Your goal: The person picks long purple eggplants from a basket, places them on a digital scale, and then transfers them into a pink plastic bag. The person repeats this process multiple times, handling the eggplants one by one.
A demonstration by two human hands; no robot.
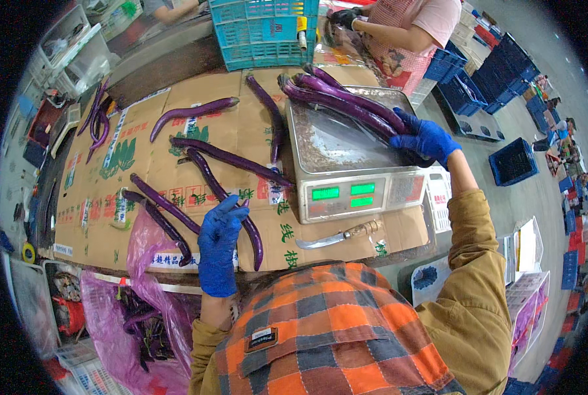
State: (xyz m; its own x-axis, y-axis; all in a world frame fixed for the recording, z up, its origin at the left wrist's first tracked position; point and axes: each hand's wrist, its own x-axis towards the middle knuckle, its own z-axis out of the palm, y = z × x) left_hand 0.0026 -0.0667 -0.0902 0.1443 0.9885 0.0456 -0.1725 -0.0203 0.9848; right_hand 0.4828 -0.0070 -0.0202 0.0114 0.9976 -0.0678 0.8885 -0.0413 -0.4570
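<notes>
My right hand (425,138), in a blue glove, grips the near ends of several long purple eggplants (353,103) lying across the steel pan of a digital scale (343,153). My left hand (223,244), gloved in blue too, is raised over the cardboard, beside a long eggplant (252,232); its fingers look bent, and whether they hold anything cannot be told. More eggplants (163,200) lie loose on the cardboard-covered table (96,207). In front of the scale lies a curved knife (341,238) with a wrapped handle.
A teal plastic crate (266,39) stands at the table's far edge. Beyond the scale is a co-worker in a checked apron (402,54). At lower left, a pink plastic bag (98,316) holds more eggplants. Blue crates (512,162) stand on the floor at right.
</notes>
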